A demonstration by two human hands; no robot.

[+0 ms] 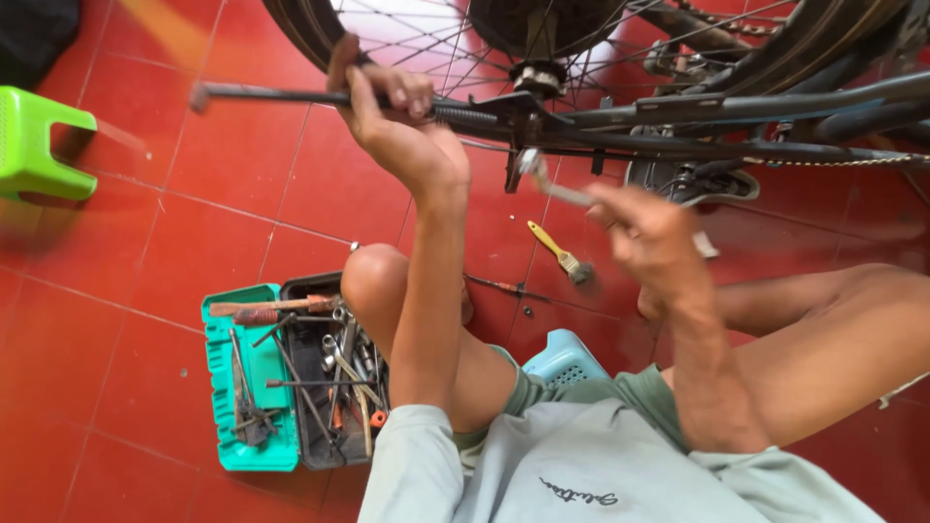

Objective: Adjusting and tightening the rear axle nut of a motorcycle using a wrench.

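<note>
Far out beyond your left hand (387, 102), toward the left edge, a green plastic stool (34, 140) stands on the red tiled floor (194, 213), and below that hand, beside your left knee, an open toolbox (254, 387) with a teal lid lies full of wrenches and screwdrivers. Your left hand is raised and clamped around the black kickstand bar (271, 94), which runs level, its free end pointing left away from your fingers and its other end joining the bicycle frame (736, 107) just right of them. Above and to the right of that hand sits the wheel hub (539, 77), spokes fanning out from it. Between your two hands a metal wrench (554, 182) slants up and left: its head meets the frame bracket just under the axle, and its handle runs down into your right hand (651, 237), which is closed on it. That right hand is the nearer one to the fastener; the picture is blurred here, so you cannot tell how the head seats. Just below and left of the right hand, a yellow-handled brush (559, 252) lies on the tiles.
</note>
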